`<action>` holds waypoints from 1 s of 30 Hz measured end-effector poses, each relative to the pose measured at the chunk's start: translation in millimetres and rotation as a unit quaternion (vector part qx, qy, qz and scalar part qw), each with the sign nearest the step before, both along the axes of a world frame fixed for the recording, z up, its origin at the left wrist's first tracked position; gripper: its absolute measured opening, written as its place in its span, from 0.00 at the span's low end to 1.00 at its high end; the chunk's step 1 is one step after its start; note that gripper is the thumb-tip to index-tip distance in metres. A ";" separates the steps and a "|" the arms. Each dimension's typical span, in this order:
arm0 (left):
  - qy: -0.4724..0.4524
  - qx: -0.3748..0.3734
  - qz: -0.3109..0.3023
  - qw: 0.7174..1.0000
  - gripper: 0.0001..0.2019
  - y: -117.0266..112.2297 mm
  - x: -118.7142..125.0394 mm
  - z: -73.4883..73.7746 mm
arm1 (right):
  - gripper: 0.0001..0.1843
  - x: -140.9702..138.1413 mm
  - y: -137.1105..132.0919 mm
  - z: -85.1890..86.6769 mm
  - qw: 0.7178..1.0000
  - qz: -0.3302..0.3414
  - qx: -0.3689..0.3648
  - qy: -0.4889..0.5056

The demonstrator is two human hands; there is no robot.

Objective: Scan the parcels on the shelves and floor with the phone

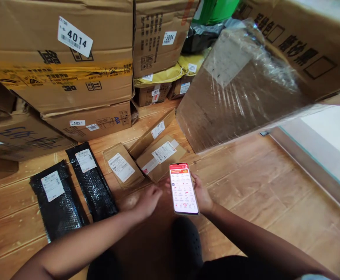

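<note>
My right hand (204,195) is wrapped round a smartphone (184,190), whose lit screen shows a red banner and rows of small icons. Just left of the phone, apart from it, my left hand (148,200) has its fingers curled in, with nothing visible in them. Beyond the hands, small labelled cardboard parcels lie on the floor: one flat box (123,166), another box (161,157) and a narrow carton (152,132) tipped on its edge. Two black bubble-wrap parcels (57,198) with white labels lie left of my left hand.
Large stacked cartons (99,35) with number labels stand at the back left. A big plastic-wrapped carton (234,101) leans at the back right. Yellow bags (170,74) and small boxes sit between them. My shoe (187,243) is on the wooden floor (245,182) below the phone.
</note>
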State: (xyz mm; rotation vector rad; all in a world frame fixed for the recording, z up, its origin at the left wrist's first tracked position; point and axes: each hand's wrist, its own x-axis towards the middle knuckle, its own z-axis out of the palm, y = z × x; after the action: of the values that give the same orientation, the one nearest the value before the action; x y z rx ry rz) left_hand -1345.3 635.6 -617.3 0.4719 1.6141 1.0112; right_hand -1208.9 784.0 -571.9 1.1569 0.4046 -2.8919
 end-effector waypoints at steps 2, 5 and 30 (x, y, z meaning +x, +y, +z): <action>0.277 -0.082 0.115 0.950 0.26 6.9 -25.9 -14.5 | 0.33 5.3 8.3 -4.5 0.999 -0.024 0.023 -0.025; 0.433 -0.207 0.233 0.846 0.51 20.9 -70.4 -35.7 | 0.29 12.7 13.7 -16.4 0.996 -0.038 0.057 -0.052; -0.441 0.115 -0.017 0.890 0.38 21.8 6.7 2.6 | 0.18 -27.8 -16.6 -18.0 0.941 -0.109 0.314 -0.060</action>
State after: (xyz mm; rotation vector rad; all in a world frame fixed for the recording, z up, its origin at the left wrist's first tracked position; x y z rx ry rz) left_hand -1338.6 657.4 -614.7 0.1385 0.6712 1.1635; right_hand -1236.7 767.4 -589.9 1.5136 1.3462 -2.9283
